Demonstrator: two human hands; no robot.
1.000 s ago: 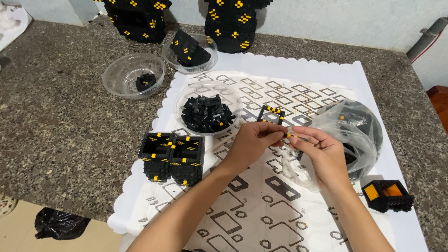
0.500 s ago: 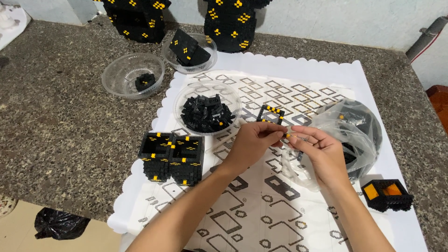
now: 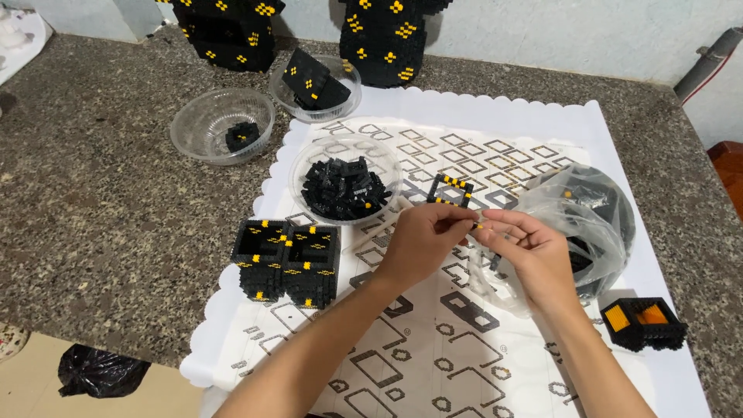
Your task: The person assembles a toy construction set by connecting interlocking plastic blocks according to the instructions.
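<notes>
Where the two hands meet above the white patterned paper mat (image 3: 495,131), the left hand (image 3: 422,244) and right hand (image 3: 534,255) both pinch a tiny yellow-tipped building brick (image 3: 479,225) between their fingertips. It lies fingertip to fingertip, equally near both, just in front of the small square black-and-yellow brick frame (image 3: 450,190).

A single head-worn camera is looking steeply down and forward from close above, taking in the patterned white mat (image 3: 495,131) on the speckled stone counter (image 3: 101,201), with both forearms entering from the bottom edge and the wall running along the top.
</notes>
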